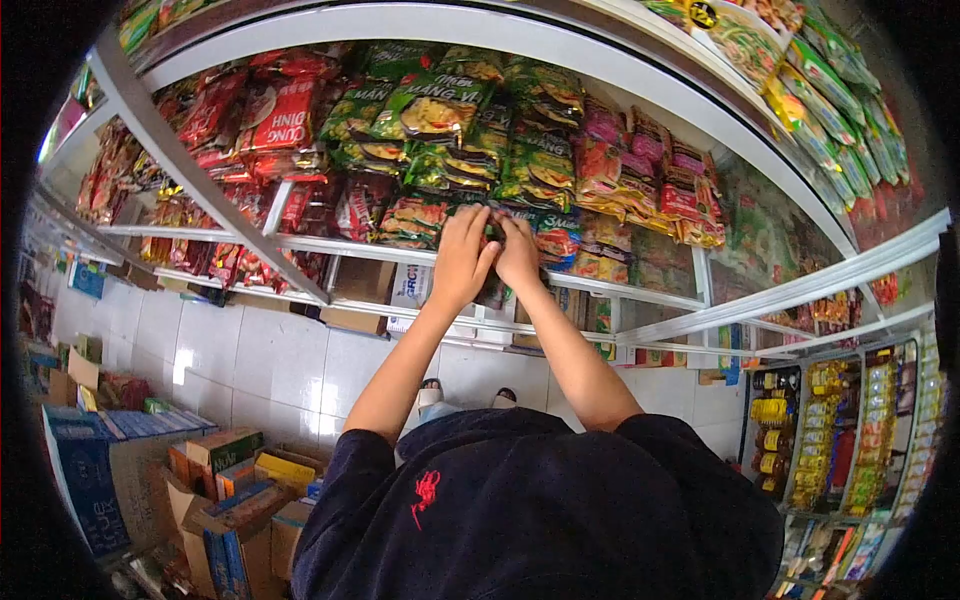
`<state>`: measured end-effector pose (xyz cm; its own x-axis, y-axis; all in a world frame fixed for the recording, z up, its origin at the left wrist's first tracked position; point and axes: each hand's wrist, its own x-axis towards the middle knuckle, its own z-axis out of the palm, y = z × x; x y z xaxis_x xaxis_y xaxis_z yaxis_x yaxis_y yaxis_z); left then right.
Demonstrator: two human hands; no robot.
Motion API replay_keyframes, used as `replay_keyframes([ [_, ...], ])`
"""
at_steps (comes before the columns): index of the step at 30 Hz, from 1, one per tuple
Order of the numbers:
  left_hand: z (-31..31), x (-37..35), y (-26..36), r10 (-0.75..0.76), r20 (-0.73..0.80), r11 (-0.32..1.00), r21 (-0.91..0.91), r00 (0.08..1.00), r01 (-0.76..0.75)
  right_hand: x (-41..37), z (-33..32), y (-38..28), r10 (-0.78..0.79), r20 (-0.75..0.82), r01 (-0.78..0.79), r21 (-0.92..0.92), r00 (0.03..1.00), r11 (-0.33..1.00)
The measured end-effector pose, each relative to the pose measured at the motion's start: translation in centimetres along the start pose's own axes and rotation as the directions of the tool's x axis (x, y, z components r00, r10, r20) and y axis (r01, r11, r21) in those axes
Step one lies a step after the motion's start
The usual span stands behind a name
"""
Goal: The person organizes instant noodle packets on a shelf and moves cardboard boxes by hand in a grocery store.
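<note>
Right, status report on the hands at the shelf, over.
Left hand, right hand together on noodle packet, grip unclear. Shelf rail just below. Nothing in the way.

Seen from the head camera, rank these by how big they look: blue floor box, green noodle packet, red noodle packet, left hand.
1. blue box
2. green noodle packet
3. red noodle packet and left hand: about alike, not ranked.
The curved lens stretches things, so this shows only how they look.
</note>
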<state>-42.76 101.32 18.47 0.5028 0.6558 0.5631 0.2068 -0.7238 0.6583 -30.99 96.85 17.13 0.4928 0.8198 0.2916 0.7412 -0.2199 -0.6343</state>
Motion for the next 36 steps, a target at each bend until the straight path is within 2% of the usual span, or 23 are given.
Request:
replay_keyframes([
  [1,-0.4,-0.3,-0.2,-0.014,0.115,0.999,-0.046,0.993,0.020,0.9,0.8,-0.1,-0.003,0.101,-0.013,0.156,0.995,0.988],
  [3,0.9,-1.3,-1.5,-0.039,0.042,0.981,0.193,0.998,0.030,2.2,0.4,1.0,-0.032,0.380,-0.193,0.540,0.924,0.819],
  [4,1.0,-1.3,-1.8,-0.027,0.047,0.971,0.241,0.999,0.015,2.4,-1.8,0.6,0.047,0.487,-0.370,0.595,0.872,0.713],
  [5,0.9,-1.2,-2.1,-0.013,0.050,0.958,0.287,0.999,-0.002,2.3,-3.4,1.5,0.094,0.506,-0.441,0.629,0.857,0.640],
  [6,1.0,-1.2,-2.0,-0.019,0.046,0.900,0.435,0.999,-0.003,2.6,-3.3,5.7,-0.002,0.441,-0.252,0.517,0.898,0.818],
  [7,0.4,-1.0,-2.4,-0.024,0.034,0.896,0.444,0.999,0.007,2.1,-5.0,7.1,-0.071,0.282,-0.032,0.345,0.957,0.938],
  [8,-0.5,-0.8,-2.9,-0.082,0.029,0.858,0.510,0.996,0.056,1.7,-6.9,8.2,-0.101,0.203,0.045,0.262,0.974,0.964],
  [9,-1.5,-0.8,-3.6,-0.141,0.023,0.814,0.572,0.990,0.102,1.5,-8.6,9.7,-0.317,0.114,0.329,-0.119,0.942,0.937],
  [11,-4.3,-0.6,-7.3,-0.146,-0.054,0.804,0.576,0.988,0.151,1.0,-10.7,11.6,-0.274,0.088,0.288,-0.293,0.958,0.912],
  [13,-8.5,-0.6,-10.9,-0.178,-0.161,0.716,0.655,0.971,0.240,1.0,-10.5,12.5,-0.187,0.016,0.179,-0.385,0.982,0.905],
  [16,-13.8,-0.3,-15.7,-0.219,-0.308,0.699,0.613,0.926,0.369,1.0,-10.0,12.4,-0.173,0.011,0.163,-0.392,0.985,0.905],
  [17,-14.5,-0.2,-16.8,-0.206,-0.323,0.755,0.549,0.924,0.360,0.8,-10.0,12.1,-0.167,0.009,0.157,-0.390,0.986,0.907],
  [19,-13.9,0.4,-15.9,-0.259,-0.359,0.753,0.506,0.897,0.420,0.9,-10.4,11.8,-0.139,0.025,0.138,-0.376,0.990,0.916],
  [21,-11.7,0.5,-13.5,-0.391,-0.201,0.753,0.492,0.898,0.437,1.0,-10.4,12.1,-0.166,0.022,0.163,-0.367,0.986,0.916],
  [23,-8.0,0.3,-8.0,-0.316,-0.036,0.862,0.407,0.948,0.303,0.9,-10.5,11.6,-0.127,0.030,0.128,-0.377,0.992,0.917],
  [25,-4.2,-0.9,-4.7,-0.131,-0.024,0.792,0.598,0.991,0.120,1.0,-10.5,11.2,-0.129,0.030,0.131,-0.379,0.991,0.916],
  [26,-4.3,-1.3,-5.1,-0.142,-0.027,0.789,0.601,0.989,0.130,0.9,-10.5,11.2,-0.129,0.025,0.128,-0.390,0.991,0.912],
  [29,-5.7,-0.8,-8.9,-0.129,-0.151,0.838,0.512,0.980,0.189,1.0,-10.3,12.0,-0.128,0.019,0.125,-0.388,0.992,0.913],
  [30,-7.9,-0.4,-9.7,-0.195,-0.192,0.825,0.499,0.962,0.267,1.0,-10.7,11.6,-0.115,0.050,0.125,-0.385,0.992,0.914],
  [31,-9.9,-0.2,-11.2,-0.250,-0.280,0.794,0.489,0.927,0.362,1.1,-10.6,11.6,-0.119,0.055,0.131,-0.377,0.991,0.917],
  [33,-13.1,-0.6,-16.2,-0.198,-0.438,0.699,0.564,0.877,0.440,1.0,-10.4,12.0,-0.101,0.037,0.107,-0.413,0.994,0.904],
  [34,-14.5,-0.3,-16.5,-0.274,-0.451,0.658,0.556,0.849,0.508,1.0,-10.3,12.0,-0.108,0.022,0.108,-0.394,0.994,0.913],
  [36,-14.5,-0.2,-16.7,-0.290,-0.482,0.628,0.556,0.827,0.545,1.0,-10.3,11.9,-0.108,0.019,0.107,-0.385,0.994,0.917],
])
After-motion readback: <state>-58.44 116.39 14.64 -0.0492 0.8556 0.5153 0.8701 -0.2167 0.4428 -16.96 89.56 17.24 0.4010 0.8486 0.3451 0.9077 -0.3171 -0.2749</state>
